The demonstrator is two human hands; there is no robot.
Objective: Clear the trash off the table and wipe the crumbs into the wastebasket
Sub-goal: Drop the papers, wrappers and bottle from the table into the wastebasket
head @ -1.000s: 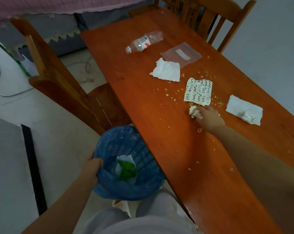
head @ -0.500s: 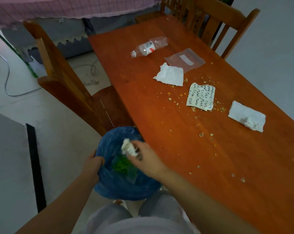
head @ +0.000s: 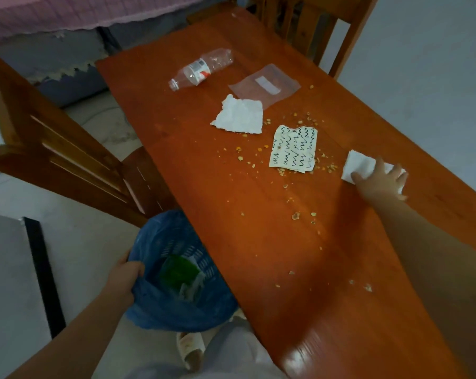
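Observation:
My left hand grips the rim of a blue-lined wastebasket held beside the table's left edge; green and white trash lies inside it. My right hand lies with fingers spread on a white tissue near the right side of the wooden table. Further off lie a scribbled paper, a crumpled white napkin, a clear plastic bag and an empty plastic bottle on its side. Crumbs are scattered around the papers and toward me.
A wooden chair stands left of the table, close to the wastebasket. Another chair stands at the far end. A grey wall runs along the table's right. My slippered foot is under the table's near edge.
My right hand carried a crumpled scrap from the table to the wastebasket, let it go there, then reached across to the white tissue on the right. The left hand stayed on the basket.

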